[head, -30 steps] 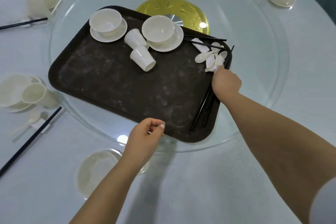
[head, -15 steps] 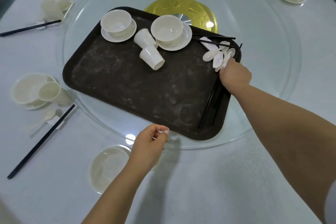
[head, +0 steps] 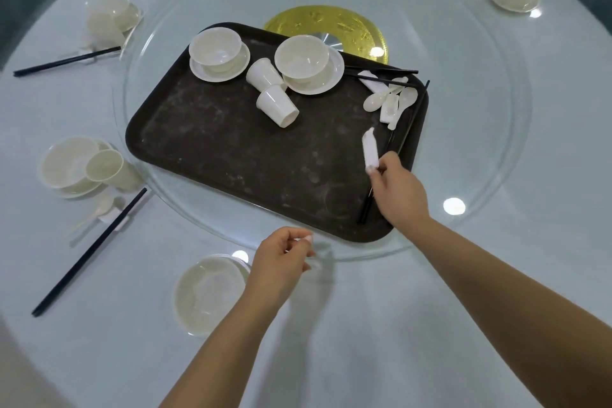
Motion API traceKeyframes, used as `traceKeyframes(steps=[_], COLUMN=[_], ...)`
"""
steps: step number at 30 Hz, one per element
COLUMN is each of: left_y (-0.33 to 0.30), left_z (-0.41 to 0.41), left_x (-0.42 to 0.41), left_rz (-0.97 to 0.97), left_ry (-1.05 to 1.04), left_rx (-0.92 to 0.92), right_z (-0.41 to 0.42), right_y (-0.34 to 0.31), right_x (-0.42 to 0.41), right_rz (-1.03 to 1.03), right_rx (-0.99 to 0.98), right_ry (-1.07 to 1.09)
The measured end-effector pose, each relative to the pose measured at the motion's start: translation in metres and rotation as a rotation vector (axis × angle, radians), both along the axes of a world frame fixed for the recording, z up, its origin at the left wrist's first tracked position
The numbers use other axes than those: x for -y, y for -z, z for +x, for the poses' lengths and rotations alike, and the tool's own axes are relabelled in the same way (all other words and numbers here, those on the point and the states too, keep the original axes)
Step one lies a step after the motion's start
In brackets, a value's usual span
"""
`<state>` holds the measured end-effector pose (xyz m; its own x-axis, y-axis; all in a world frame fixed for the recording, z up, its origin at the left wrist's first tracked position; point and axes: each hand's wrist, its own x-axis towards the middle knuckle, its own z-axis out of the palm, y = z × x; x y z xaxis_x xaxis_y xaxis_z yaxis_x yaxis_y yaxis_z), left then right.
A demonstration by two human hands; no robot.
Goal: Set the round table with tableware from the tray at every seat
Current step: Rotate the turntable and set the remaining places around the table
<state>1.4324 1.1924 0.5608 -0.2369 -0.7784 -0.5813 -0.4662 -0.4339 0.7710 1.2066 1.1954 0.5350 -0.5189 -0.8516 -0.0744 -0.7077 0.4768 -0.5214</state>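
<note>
Right hand (head: 399,187) pinches white chopstick rest (head: 370,150), long axis pointing away over tray (head: 231,149); plate (head: 208,293) at near seat lies down-left, closer to left hand (head: 281,263), fingers curled, contents unclear

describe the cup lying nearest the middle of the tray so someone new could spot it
Start at the dark tray on the glass turntable. Between its two bowls lie two white cups; the tipped cup is the nearer one, its open mouth facing you.
</note>
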Motion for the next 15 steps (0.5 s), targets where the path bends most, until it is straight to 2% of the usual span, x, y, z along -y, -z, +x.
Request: traceKeyframes(steps=[6,11,15], left_y=[-0.015,-0.017,-0.005], left_z=[0.008,0.032,0.065], left_x=[-0.014,-0.032,-0.060], left_rz=[0.052,0.079,0.114], left_ry=[-0.099,-0.096,-0.129], left_rx=[-0.097,-0.015,-0.067], right_z=[0.058,0.091,0.110], right_y=[-0.015,-0.022,-0.013], right_x=[-0.061,-0.101,-0.129], right_rz=[0.086,-0.054,-0.030], right_rx=[-0.067,-0.406,-0.384], right_ry=[-0.375,-0.835,-0.941])
